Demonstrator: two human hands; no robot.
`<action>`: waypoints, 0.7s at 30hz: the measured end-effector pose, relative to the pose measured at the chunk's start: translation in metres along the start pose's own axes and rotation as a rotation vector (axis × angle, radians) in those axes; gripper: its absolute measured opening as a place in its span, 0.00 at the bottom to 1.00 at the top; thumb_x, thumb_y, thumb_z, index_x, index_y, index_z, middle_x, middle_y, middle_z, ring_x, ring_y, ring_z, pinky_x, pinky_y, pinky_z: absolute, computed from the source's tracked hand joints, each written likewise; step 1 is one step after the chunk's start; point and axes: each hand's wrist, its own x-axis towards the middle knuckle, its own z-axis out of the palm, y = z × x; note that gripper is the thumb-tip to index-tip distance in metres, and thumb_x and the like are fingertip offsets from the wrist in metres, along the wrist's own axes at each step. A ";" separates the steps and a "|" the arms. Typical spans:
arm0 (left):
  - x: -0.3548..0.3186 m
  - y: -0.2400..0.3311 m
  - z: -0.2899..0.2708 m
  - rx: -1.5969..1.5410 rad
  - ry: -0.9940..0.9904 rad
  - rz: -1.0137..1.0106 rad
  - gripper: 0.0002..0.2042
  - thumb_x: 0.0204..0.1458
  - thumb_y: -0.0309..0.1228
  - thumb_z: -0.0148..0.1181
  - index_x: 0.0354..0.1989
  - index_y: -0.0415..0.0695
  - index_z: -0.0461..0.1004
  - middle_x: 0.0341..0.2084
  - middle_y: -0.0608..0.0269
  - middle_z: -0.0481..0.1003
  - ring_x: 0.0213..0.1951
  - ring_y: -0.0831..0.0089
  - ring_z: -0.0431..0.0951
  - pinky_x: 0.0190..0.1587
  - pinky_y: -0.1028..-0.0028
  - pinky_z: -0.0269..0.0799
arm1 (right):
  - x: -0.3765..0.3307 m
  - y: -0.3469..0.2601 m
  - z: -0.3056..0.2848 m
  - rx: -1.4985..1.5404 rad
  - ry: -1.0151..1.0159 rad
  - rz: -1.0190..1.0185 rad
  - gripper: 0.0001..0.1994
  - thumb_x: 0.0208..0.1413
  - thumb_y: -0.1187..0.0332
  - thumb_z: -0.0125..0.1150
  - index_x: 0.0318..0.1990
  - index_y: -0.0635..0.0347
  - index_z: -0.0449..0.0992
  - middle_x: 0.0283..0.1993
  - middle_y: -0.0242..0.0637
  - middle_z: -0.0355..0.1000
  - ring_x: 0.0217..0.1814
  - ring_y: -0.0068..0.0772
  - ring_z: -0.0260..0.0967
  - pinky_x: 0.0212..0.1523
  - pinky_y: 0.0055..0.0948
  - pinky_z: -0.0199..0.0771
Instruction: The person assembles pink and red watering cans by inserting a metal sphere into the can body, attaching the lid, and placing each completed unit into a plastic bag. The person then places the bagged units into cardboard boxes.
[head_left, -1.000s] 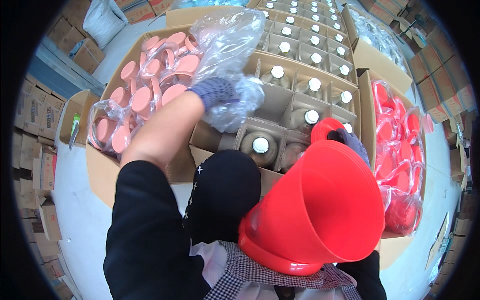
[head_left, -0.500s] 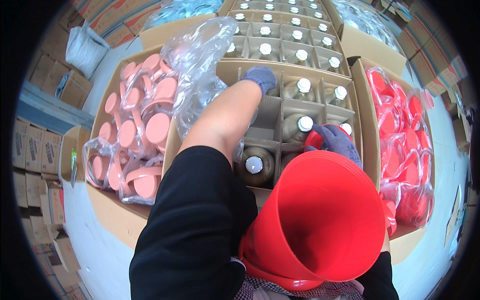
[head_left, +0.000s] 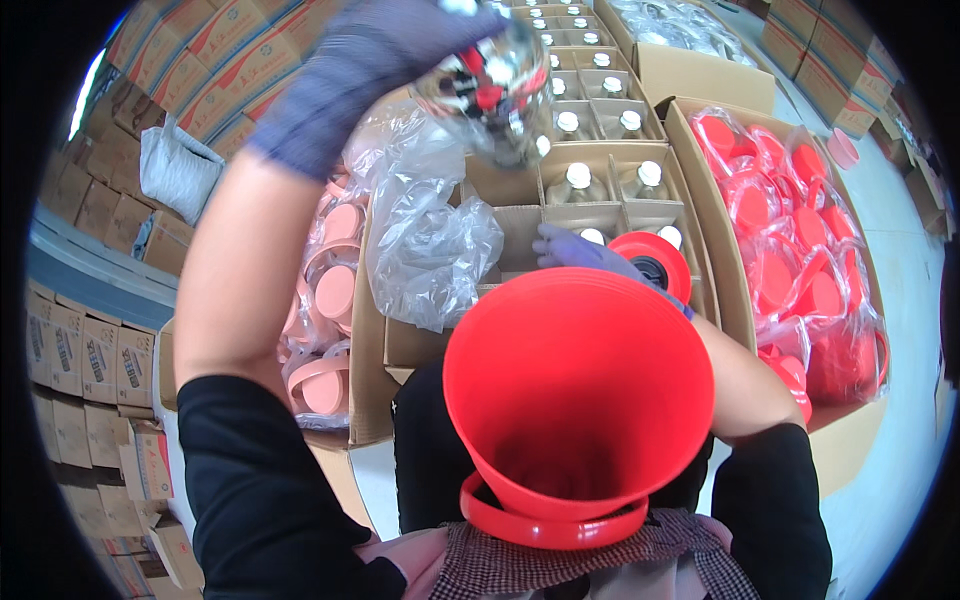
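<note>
My left hand (head_left: 370, 70), in a purple-blue glove, is raised at the upper left. It grips a shiny silvered glass flask liner (head_left: 490, 100), blurred by motion. My right hand (head_left: 590, 252), gloved too, is over the divided carton, its fingers pointing left and its palm partly hidden. It holds a red ring-shaped plastic piece (head_left: 676, 262) with a dark centre. In front of me, between my forearms, a red plastic flask casing (head_left: 580, 390) faces me with its wide mouth. Its curved handle (head_left: 555, 525) hangs below, by my checked apron.
White-capped liners (head_left: 578, 182) stand in the divided carton (head_left: 705, 270), with more cartons behind. Crumpled clear plastic (head_left: 435, 265) lies over its left side. Pink handled parts (head_left: 340, 280) fill a box at left, red ones (head_left: 775, 240) at right. Stacked cartons (head_left: 85, 360) line the left.
My left hand has come up out of the carton, lifting a liner. My right hand moved slightly with the red ring, its fingers now pointing left. The casing sits lower and further left.
</note>
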 end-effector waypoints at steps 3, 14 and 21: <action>-0.053 0.046 -0.047 -0.227 0.512 0.033 0.16 0.55 0.32 0.66 0.48 0.36 0.75 0.28 0.62 0.77 0.29 0.73 0.81 0.32 0.74 0.78 | 0.003 -0.013 -0.015 1.082 0.246 0.388 0.29 0.67 0.42 0.55 0.67 0.52 0.69 0.71 0.47 0.64 0.74 0.45 0.60 0.75 0.45 0.57; -0.178 0.127 -0.048 -1.204 -0.273 -0.342 0.60 0.36 0.48 0.84 0.76 0.37 0.54 0.65 0.53 0.69 0.65 0.61 0.71 0.64 0.65 0.70 | -0.041 -0.138 -0.147 1.046 0.073 -0.523 0.40 0.63 0.35 0.56 0.73 0.52 0.62 0.70 0.40 0.69 0.70 0.40 0.68 0.71 0.43 0.67; -0.199 0.132 -0.021 -1.655 -0.179 -0.479 0.74 0.32 0.53 0.84 0.79 0.33 0.34 0.74 0.46 0.51 0.75 0.58 0.53 0.75 0.62 0.48 | -0.054 -0.192 -0.071 0.325 0.234 0.072 0.30 0.59 0.62 0.63 0.68 0.62 0.68 0.54 0.37 0.76 0.59 0.31 0.73 0.61 0.37 0.72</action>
